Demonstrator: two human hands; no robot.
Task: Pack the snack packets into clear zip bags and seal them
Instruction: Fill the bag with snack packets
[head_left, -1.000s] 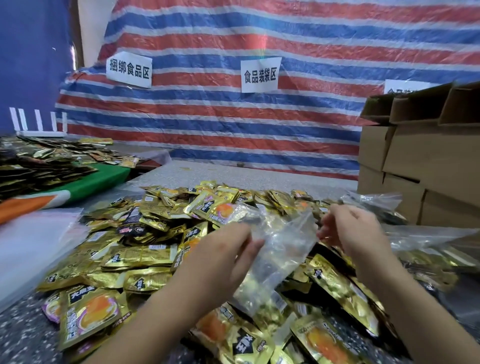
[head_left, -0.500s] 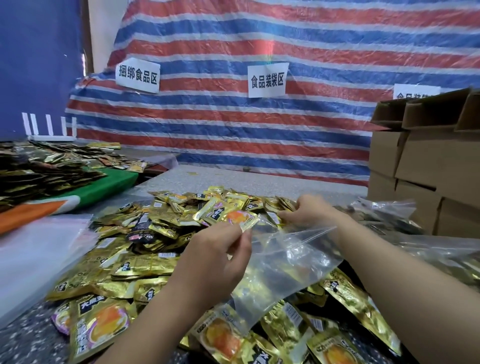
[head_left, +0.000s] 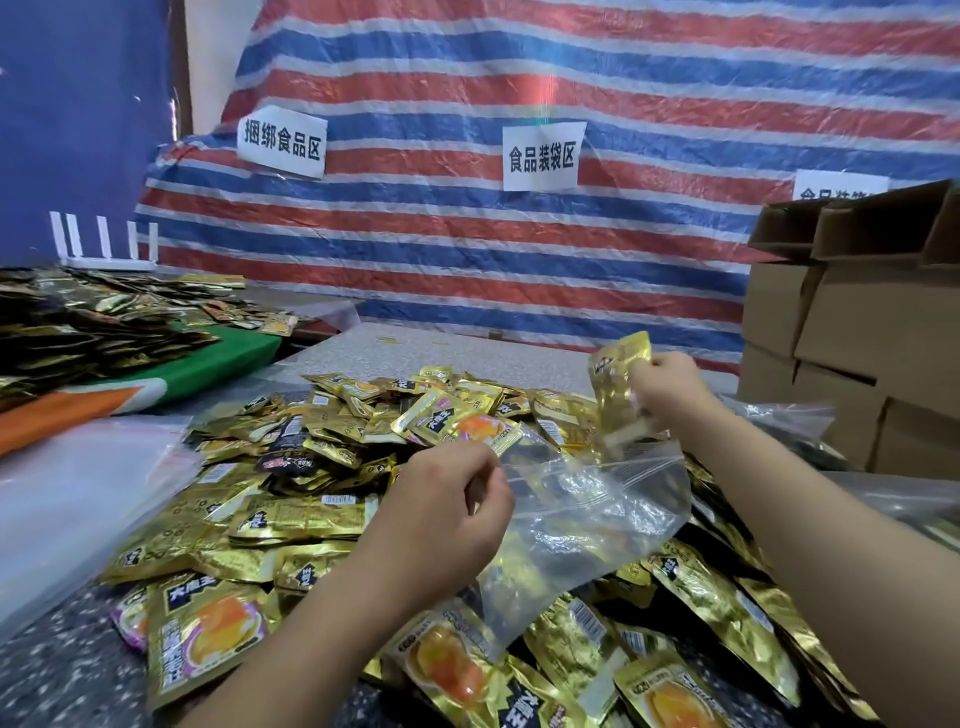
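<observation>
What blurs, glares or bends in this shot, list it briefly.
Head view: right hand and its gold packet are motion-smeared; left hand is sharper; the clear zip bag and striped tarp catch soft glare; wide-angle bending tilts the cardboard boxes at the edge.

2 bare forearms, left hand (head_left: 441, 514) and right hand (head_left: 670, 387), with no sleeves, rings or watch
</observation>
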